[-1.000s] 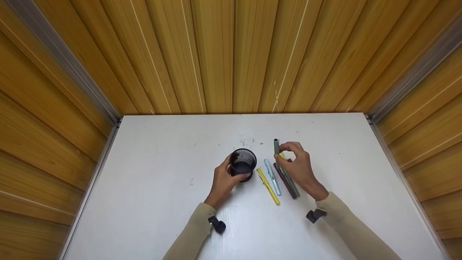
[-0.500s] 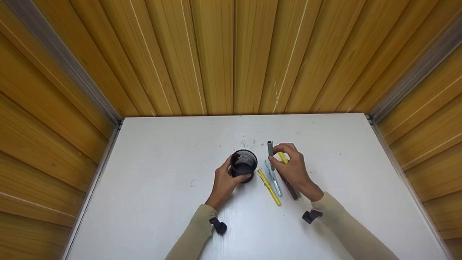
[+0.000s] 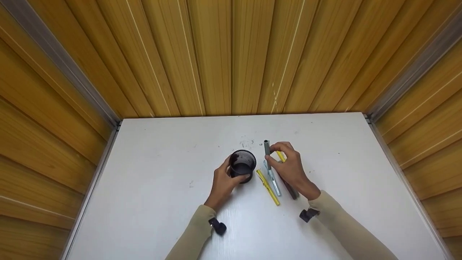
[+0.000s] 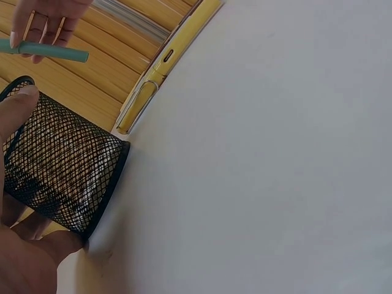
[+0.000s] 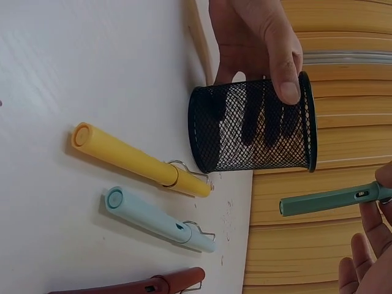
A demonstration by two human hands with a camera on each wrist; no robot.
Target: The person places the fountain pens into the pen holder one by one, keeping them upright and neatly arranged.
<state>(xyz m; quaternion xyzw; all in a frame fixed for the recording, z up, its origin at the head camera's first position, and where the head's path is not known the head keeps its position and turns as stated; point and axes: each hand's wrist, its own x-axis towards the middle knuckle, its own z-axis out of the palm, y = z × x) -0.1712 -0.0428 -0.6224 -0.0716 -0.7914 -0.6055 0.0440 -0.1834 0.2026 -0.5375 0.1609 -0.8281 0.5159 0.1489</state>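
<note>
My left hand grips a black mesh pen cup, thumb on its near side and fingers curled round its left. The cup stands upright on the white table, with no pen visible inside. Between thumb and fingertips, my right hand pinches a green pen, held upright above the table just right of the cup. Beneath and beside that hand lie a yellow pen, a light blue pen and a dark red pen. Another yellow pen is partly hidden behind the right hand.
The white table reaches back to a wood-patterned panel wall, with similar panels on both sides. Dark smudges mark the surface behind the cup. Each sleeved wrist carries a small black camera.
My right hand has moved left with the green pen, from above the dark red pen towards the cup. The left hand and cup stay almost where they were.
</note>
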